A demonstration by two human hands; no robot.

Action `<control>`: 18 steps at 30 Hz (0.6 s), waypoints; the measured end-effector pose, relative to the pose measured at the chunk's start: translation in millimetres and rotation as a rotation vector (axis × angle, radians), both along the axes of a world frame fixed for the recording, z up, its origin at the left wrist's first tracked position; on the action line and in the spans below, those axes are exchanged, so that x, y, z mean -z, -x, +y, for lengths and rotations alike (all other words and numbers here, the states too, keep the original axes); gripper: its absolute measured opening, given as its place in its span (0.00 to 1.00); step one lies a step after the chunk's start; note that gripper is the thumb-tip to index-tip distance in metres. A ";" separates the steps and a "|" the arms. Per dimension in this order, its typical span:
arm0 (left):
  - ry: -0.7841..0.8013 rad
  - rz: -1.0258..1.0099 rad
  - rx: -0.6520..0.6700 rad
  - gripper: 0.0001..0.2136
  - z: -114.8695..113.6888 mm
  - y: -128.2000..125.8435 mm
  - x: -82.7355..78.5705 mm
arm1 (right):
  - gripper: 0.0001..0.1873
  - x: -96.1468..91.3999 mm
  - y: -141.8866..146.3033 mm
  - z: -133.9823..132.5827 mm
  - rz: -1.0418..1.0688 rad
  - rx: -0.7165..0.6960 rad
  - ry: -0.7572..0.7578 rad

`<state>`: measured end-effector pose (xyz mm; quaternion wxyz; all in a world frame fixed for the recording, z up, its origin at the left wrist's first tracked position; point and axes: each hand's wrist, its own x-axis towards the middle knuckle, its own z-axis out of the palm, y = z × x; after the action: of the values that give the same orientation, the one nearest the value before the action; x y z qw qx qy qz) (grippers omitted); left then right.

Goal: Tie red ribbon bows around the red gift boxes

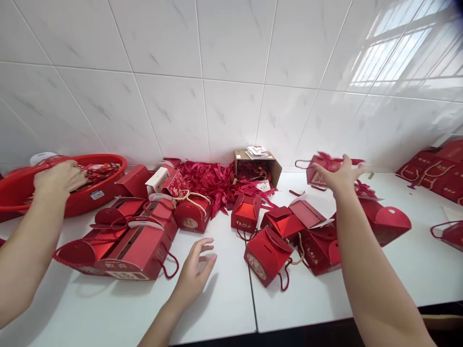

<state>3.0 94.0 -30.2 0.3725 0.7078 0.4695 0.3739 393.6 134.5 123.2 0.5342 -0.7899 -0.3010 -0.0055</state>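
My left hand point(195, 270) is held over the white table point(217, 308), fingers loosely curved and apart, with nothing in it. Its nearest neighbours are a red gift box with a cream rope handle point(191, 214) and a group of red boxes point(133, 248) to the left. Toward the wall, my right hand point(340, 173) is open, its fingers spread over a red gift box with a ribbon bow point(315, 176). Motion blurs the fingertips and the bow; whether they touch is hard to tell. Below that forearm sits a large red box point(387, 222), partly hidden.
Another person's hand point(60, 178) reaches into a red plastic basin point(108, 180) of small packets. A heap of dark red ribbons point(211, 183) lies beside an open cardboard carton point(277, 168). Several red boxes point(269, 255) stand mid-table. Red bags point(439, 166) lean at far right.
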 end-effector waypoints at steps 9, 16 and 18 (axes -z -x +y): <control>-0.045 0.386 -0.194 0.18 119.1 -75.6 2.6 | 0.21 33.3 123.5 -101.0 0.023 -0.618 -0.281; -0.168 0.366 -0.121 0.10 69.3 -51.4 -11.4 | 0.21 103.6 201.4 -150.2 0.602 -1.105 0.080; -0.204 0.339 -0.098 0.10 28.2 -32.9 -20.5 | 0.27 119.1 217.3 -142.6 0.801 -1.064 0.130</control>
<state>35.9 122.1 -9.8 0.1957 0.7710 0.5192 0.3126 176.3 -8.1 4.1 0.4860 -0.5053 -0.4276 0.5707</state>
